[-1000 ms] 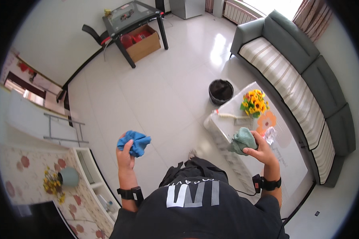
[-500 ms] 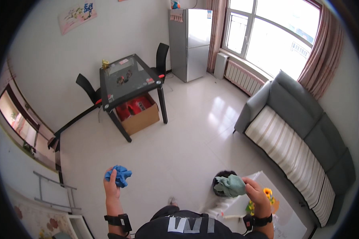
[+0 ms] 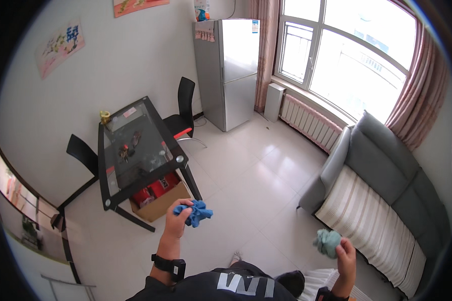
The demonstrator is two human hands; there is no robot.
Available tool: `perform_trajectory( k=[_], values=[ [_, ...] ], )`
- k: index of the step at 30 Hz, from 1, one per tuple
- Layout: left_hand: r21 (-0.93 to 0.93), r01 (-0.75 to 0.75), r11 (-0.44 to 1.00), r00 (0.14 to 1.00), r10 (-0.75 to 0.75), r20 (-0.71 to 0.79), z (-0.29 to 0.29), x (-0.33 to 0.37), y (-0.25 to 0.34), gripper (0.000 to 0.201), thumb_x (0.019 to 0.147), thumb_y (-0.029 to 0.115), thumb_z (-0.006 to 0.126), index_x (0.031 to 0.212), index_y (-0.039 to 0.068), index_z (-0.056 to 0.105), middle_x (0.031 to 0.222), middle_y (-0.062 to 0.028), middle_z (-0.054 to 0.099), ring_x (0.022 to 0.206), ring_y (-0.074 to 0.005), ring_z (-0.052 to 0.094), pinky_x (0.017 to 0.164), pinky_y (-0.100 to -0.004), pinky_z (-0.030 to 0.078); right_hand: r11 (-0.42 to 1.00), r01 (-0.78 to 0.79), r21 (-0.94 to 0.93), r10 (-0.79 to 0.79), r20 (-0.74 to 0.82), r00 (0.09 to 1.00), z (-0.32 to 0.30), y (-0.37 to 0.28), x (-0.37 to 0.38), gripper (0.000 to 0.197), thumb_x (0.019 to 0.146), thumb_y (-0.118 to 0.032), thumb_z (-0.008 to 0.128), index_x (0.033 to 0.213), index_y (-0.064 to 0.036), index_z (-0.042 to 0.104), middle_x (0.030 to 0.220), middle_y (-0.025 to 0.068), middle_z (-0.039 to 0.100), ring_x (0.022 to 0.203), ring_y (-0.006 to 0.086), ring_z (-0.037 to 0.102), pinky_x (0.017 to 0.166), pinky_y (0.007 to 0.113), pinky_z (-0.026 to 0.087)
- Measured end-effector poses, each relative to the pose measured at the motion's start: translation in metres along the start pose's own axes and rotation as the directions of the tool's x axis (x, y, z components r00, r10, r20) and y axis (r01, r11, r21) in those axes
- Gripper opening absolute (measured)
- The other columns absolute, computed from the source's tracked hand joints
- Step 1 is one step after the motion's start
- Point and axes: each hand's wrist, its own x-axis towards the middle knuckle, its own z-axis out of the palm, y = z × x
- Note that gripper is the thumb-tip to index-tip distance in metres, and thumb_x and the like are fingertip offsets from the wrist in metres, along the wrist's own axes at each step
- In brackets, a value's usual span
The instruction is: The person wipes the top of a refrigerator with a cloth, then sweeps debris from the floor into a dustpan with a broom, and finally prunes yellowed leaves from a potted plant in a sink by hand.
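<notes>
My left hand (image 3: pixel 175 220) is closed around a crumpled blue cloth (image 3: pixel 199 213), which bulges out past the thumb and fingers. It is raised over the floor, in front of the near end of the glass-topped table (image 3: pixel 143 131). Off to the right, my right hand (image 3: pixel 345 255) grips a bunched pale green cloth (image 3: pixel 328 243) between thumb and fingers. That cloth is held up in the air near the grey sofa (image 3: pixel 381 150). The two cloths are well apart. Neither cloth's full shape can be made out, as both are scrunched.
Beneath the table sits a cardboard box (image 3: pixel 173 200) with red packages. Black chairs (image 3: pixel 185 103) stand beside the table. A silver fridge (image 3: pixel 238 100), a radiator (image 3: pixel 311 120) and a window are farther back. Close to my body on the right is a dark rounded object (image 3: pixel 291 283).
My viewpoint has shifted toward the table and fridge. The blue cloth has moved right in view; the green one, spread out before, is now bunched and farther right. The flowers have left view.
</notes>
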Motion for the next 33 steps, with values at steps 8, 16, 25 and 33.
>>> perform_trajectory(
  k=[8,16,25,33],
  values=[
    [-0.004,-0.169,0.986,0.946,0.161,-0.283,-0.032,0.252,0.019,0.020,0.073,0.002,0.053,0.093,0.001,0.054,0.099,-0.0121,0.057,0.092,-0.0209,0.056,0.087,-0.0321,0.045,0.985,0.172,0.014,-0.171,0.175,0.970,0.100,-0.066,0.364,0.033,0.086,-0.017,0.059,0.114,-0.0006,0.049,0.104,0.0023,0.056,0.098,0.0116,0.051,0.089,0.024,0.038],
    [-0.121,-0.162,0.979,0.920,0.105,-0.378,-0.032,0.549,-0.038,0.015,0.080,0.010,0.061,0.093,0.004,0.058,0.091,-0.0060,0.058,0.081,-0.0137,0.056,0.074,-0.0267,0.047,0.989,0.134,0.058,-0.143,0.196,0.970,0.183,-0.041,0.657,0.045,0.085,-0.013,0.056,0.126,-0.0008,0.040,0.108,0.0060,0.054,0.101,0.0134,0.051,0.088,0.025,0.040],
    [-0.064,-0.131,0.989,0.978,0.119,-0.170,0.058,0.861,-0.074,0.013,0.083,0.009,0.064,0.093,0.003,0.058,0.090,-0.0021,0.057,0.079,-0.0081,0.054,0.070,-0.0203,0.043,0.987,0.152,-0.059,-0.151,0.013,0.988,0.180,-0.029,0.910,0.037,0.085,-0.011,0.057,0.120,0.0002,0.050,0.107,0.0055,0.056,0.097,0.0126,0.054,0.086,0.025,0.041],
    [-0.011,-0.285,0.958,0.913,0.268,-0.306,0.101,1.107,-0.087,0.023,0.082,0.006,0.061,0.104,0.001,0.057,0.093,-0.0042,0.057,0.083,-0.0101,0.054,0.077,-0.0227,0.043,0.973,0.196,-0.123,-0.197,0.003,0.980,0.200,-0.044,1.191,0.033,0.085,-0.011,0.056,0.116,0.0007,0.052,0.101,0.0041,0.055,0.091,0.0102,0.052,0.080,0.021,0.041]
  ],
)
